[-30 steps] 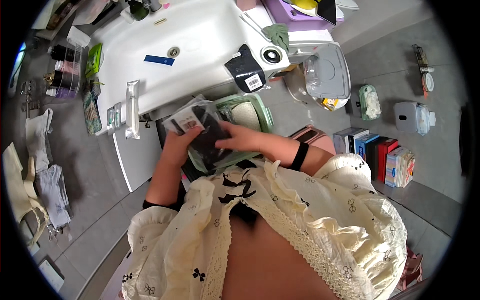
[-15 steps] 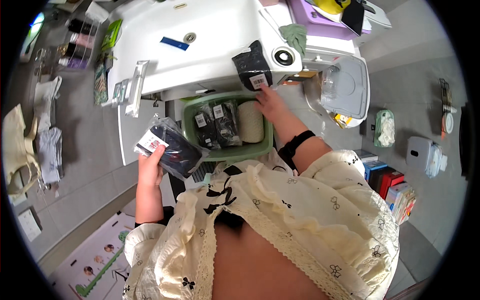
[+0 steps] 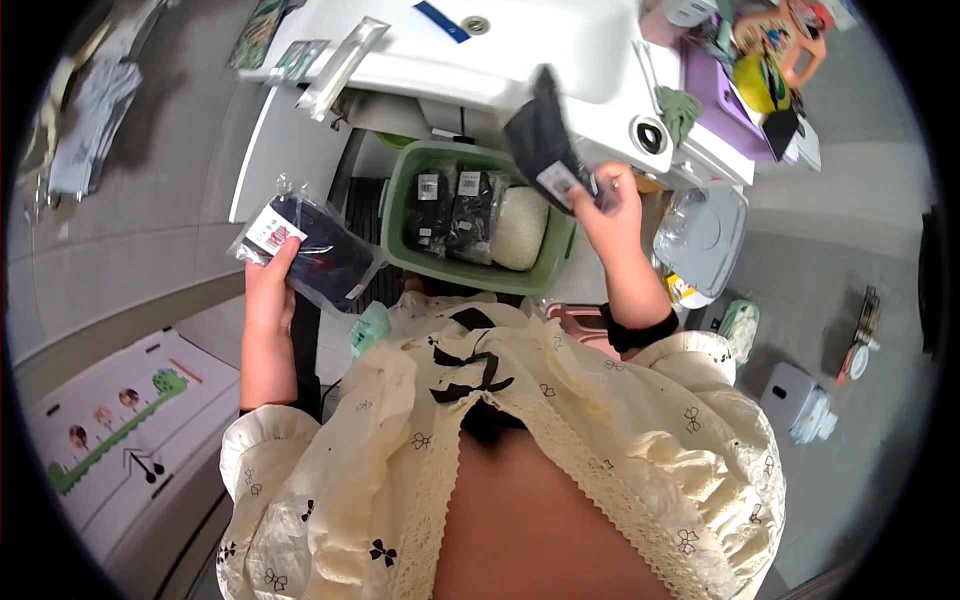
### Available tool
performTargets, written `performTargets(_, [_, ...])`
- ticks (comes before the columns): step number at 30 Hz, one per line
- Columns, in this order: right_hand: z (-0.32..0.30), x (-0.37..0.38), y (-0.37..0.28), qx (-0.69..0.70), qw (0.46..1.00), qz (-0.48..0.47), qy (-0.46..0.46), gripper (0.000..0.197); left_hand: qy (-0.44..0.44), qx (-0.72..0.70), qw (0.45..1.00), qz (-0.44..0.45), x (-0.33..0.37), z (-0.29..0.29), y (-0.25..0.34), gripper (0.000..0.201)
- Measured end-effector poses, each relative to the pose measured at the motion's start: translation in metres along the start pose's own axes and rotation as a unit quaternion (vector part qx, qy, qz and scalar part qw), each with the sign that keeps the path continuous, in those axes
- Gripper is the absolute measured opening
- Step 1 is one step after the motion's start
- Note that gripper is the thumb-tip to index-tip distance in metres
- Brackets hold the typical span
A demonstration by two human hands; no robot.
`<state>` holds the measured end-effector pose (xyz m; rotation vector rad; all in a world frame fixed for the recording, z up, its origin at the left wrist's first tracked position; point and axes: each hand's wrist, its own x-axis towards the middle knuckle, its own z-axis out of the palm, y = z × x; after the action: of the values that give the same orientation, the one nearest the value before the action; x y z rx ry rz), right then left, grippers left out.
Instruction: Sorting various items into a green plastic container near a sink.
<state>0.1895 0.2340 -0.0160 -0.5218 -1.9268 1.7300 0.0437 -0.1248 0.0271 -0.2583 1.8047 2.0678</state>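
My left hand point(image 3: 268, 285) is closed on a clear plastic packet point(image 3: 325, 262) with dark folded fabric inside and a white label; it is held left of the green tub. My right hand point(image 3: 612, 215) grips the lower end of another dark plastic packet point(image 3: 545, 135), also labelled, tilted upright above the tub's far right side, its top slightly blurred. Between them stands the green tub point(image 3: 480, 274). Inside it lie two dark labelled packets point(image 3: 428, 222) side by side and a cream, textured rounded item point(image 3: 519, 232) at the right.
Beyond the tub is a white sink point(image 3: 570, 50) with a blue strip point(image 3: 441, 21) in it. Slim clear packages point(image 3: 345, 68) overhang its front edge. A green cloth point(image 3: 680, 112) and purple box point(image 3: 705, 80) sit at the right, above a grey-lidded bin point(image 3: 712, 235).
My right hand has taken hold of the dark packet at the sink's edge and lifted it off. The left hand still holds its packet. The view has shifted.
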Motion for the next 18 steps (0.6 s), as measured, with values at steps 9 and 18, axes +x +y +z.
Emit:
performTargets(9, [0.098, 0.009, 0.013, -0.346, 0.883, -0.044, -0.315, 0.024, 0.053, -0.029, 0.997, -0.043, 0.017, -0.061, -0.037, 0.029])
performTargets(18, [0.181, 0.052, 0.124, -0.359, 0.777, 0.072, -0.512, 0.033, 0.020, -0.010, 0.996, -0.086, 0.040, -0.121, -0.076, 0.038])
